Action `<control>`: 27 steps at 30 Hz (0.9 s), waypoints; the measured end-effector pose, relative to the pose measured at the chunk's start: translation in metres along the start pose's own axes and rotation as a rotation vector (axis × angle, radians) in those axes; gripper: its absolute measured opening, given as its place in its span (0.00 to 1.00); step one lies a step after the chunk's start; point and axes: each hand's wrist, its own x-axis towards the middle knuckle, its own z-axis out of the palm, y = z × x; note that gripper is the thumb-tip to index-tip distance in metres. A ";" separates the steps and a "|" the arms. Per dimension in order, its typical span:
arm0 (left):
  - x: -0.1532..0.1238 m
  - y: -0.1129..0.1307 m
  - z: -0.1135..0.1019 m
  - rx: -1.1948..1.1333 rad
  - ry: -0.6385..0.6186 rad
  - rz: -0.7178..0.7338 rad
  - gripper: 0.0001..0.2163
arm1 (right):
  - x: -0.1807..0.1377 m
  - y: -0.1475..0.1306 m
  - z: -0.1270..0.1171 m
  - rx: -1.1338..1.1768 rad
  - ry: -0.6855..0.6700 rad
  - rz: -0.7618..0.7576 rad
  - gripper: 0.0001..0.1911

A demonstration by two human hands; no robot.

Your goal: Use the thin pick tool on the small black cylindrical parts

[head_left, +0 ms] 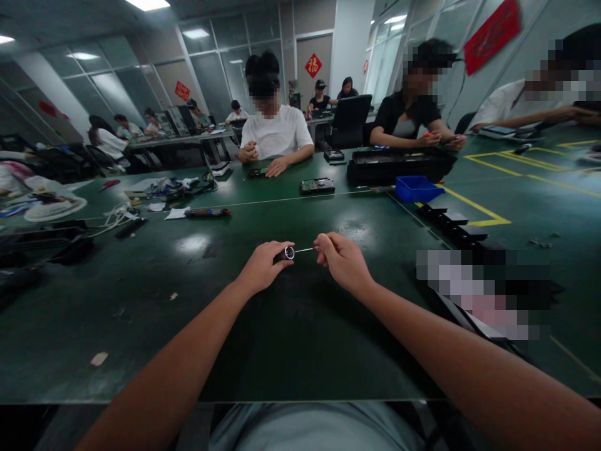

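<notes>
My left hand (265, 266) is closed on a small black round part (287, 253) with a silvery ring round its face, pinched between thumb and fingers. Opposite it, my right hand (345, 258) grips a thin screwdriver (304, 250), its bare metal shaft pointing left towards the round part. A bit of reddish handle shows at the fingers; the rest is hidden in the hand. Whether the shaft's tip touches the round part I cannot tell. Both hands are held over the green tabletop (282, 338).
Across the table a person in white handles a board (257, 172). A hard drive (317, 186), a blue bin (417, 189) and a long black housing (399, 166) lie beyond my hands. To the left are a dark pen-like tool (206, 213) and cables (117, 216); black brackets (455, 225) lie right.
</notes>
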 end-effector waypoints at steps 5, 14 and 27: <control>0.000 0.004 0.000 0.001 -0.027 -0.005 0.18 | -0.001 -0.003 0.000 -0.064 0.037 -0.006 0.12; 0.000 0.000 0.002 0.000 -0.024 -0.009 0.19 | -0.005 -0.003 0.004 0.026 0.042 -0.028 0.10; 0.007 0.002 -0.006 0.172 -0.100 0.096 0.19 | 0.017 0.020 0.007 0.544 0.145 0.361 0.16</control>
